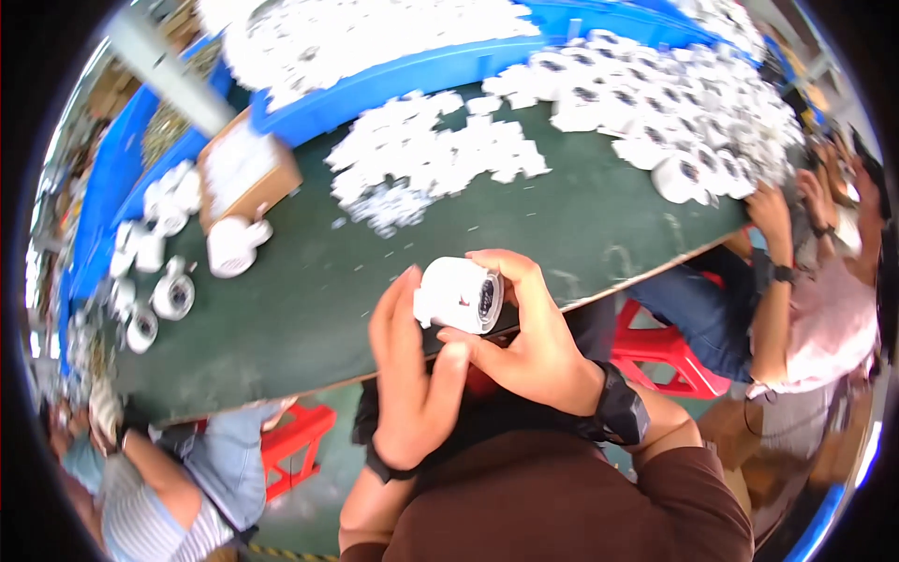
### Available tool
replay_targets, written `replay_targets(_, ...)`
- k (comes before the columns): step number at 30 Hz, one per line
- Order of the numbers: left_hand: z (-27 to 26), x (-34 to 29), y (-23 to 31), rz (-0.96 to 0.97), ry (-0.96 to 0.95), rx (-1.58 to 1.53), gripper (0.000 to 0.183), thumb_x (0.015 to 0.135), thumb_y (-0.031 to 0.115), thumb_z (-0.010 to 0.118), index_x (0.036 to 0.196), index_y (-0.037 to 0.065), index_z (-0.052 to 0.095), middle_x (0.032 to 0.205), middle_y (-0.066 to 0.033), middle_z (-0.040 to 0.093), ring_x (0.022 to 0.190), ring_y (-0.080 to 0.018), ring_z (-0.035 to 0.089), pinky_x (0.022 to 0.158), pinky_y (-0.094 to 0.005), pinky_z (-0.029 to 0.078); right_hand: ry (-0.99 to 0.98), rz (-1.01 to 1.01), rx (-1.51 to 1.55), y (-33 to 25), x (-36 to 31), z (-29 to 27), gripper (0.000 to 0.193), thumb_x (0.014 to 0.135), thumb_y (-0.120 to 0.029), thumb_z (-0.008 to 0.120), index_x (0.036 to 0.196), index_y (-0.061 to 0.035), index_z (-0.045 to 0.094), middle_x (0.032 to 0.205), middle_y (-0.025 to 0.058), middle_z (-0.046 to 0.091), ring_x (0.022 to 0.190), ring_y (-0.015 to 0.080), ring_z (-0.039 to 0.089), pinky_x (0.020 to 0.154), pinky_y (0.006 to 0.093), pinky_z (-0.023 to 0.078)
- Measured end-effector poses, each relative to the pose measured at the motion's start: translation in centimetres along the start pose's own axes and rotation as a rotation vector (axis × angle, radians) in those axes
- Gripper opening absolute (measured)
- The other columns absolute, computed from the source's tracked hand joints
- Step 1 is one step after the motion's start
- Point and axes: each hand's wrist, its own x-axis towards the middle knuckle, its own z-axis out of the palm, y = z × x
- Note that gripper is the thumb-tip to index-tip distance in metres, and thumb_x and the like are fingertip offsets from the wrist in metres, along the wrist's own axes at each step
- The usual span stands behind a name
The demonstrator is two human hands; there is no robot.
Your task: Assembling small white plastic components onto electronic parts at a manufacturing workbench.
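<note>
A white, rounded security-camera-like unit (451, 292) with a dark round lens face is held just above the near edge of the table. My right hand (536, 351) grips it, with the fingers over its far right side and the thumb against its near side. Along its left side my left hand (409, 375) lies with long, straight fingers and the thumb apart, beside or lightly touching the unit. A small red mark shows on the white shell. The fingertips of my right hand are partly hidden behind it.
On the green table (309, 318), small white parts (431, 150) lie piled beyond my hands. Many white camera units (655, 103) crowd the far right. A cardboard box (257, 178) and more units (173, 292) stand left. Blue bins (393, 82) line the back. People sit on both sides.
</note>
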Motion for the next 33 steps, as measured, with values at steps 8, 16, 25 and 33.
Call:
replay_targets(8,-3.6,-2.8,-2.2,0.088,0.257,0.112,0.048,0.090,0.004,0.068,0.132,-0.002,0.047,0.139,-0.0263,0.047,0.123,-0.0388,0.051,0.101,-0.0452,0.045,-0.417,0.292,0.643,-2.1,-0.6,3.7,0.049,0.095,0.008,0.059,0.142,-0.0022,0.048,0.153,0.0144,0.046,0.136,0.0226,0.049,0.110,0.0345,0.041)
replay_targets(16,-4.1,-2.5,-2.3,0.078,0.179,0.099,0.042,0.084,0.008,0.072,0.123,0.002,0.058,0.129,-0.0181,0.058,0.109,-0.0372,0.059,0.091,-0.0425,0.051,-0.320,0.147,0.600,-4.1,1.1,4.2,0.019,0.097,0.005,0.064,0.115,-0.0002,0.065,0.104,0.0040,0.063,0.096,0.0096,0.061,0.084,0.0262,0.050)
replay_targets(25,-3.9,-2.1,-1.4,0.040,0.241,0.183,0.019,0.085,0.003,0.063,0.103,0.001,0.067,0.107,-0.0143,0.068,0.099,-0.0329,0.064,0.087,-0.0405,0.051,-0.137,0.044,0.354,-2.9,0.0,4.6,0.013,0.096,0.007,0.063,0.107,-0.0001,0.064,0.100,0.0039,0.066,0.091,0.0084,0.063,0.081,0.0257,0.053)
replay_targets(33,-4.1,-1.8,-1.2,0.061,0.133,0.075,0.013,0.093,0.004,0.056,0.103,-0.002,0.063,0.106,-0.0162,0.066,0.096,-0.0321,0.062,0.085,-0.0402,0.050,-0.170,0.327,0.613,-2.8,-0.5,4.9,0.010,0.099,0.006,0.061,0.107,0.0004,0.062,0.104,0.0036,0.066,0.095,0.0077,0.062,0.085,0.0252,0.052)
